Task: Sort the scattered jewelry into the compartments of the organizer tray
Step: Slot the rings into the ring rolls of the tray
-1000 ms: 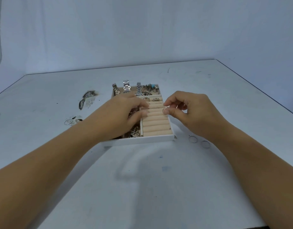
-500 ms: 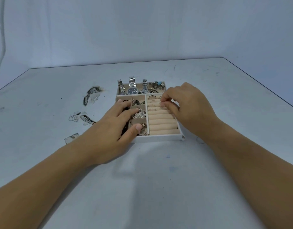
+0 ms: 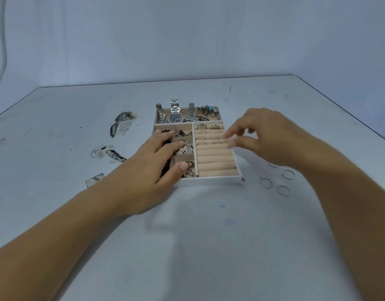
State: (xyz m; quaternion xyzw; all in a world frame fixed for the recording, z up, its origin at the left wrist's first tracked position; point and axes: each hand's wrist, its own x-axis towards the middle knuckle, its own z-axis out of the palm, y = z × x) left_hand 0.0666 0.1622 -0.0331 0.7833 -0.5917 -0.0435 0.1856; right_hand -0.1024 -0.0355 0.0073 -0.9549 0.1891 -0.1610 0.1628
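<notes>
The right hand [image 3: 272, 137] has drawn back from the ring rolls, fingers loosely spread and empty, while the left hand [image 3: 152, 161] stays flat on the white organizer tray [image 3: 209, 183] (beige-lined, rings in its far rolls).

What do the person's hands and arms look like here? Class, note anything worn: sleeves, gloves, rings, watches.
Both the left hand and the right hand are bare, with no gloves. Both forearms are uncovered as far as the picture's edge, so no sleeves show. No watch or bracelet is on either wrist, and no ring is visible on the fingers. Fingernails look short and unpainted.
</notes>
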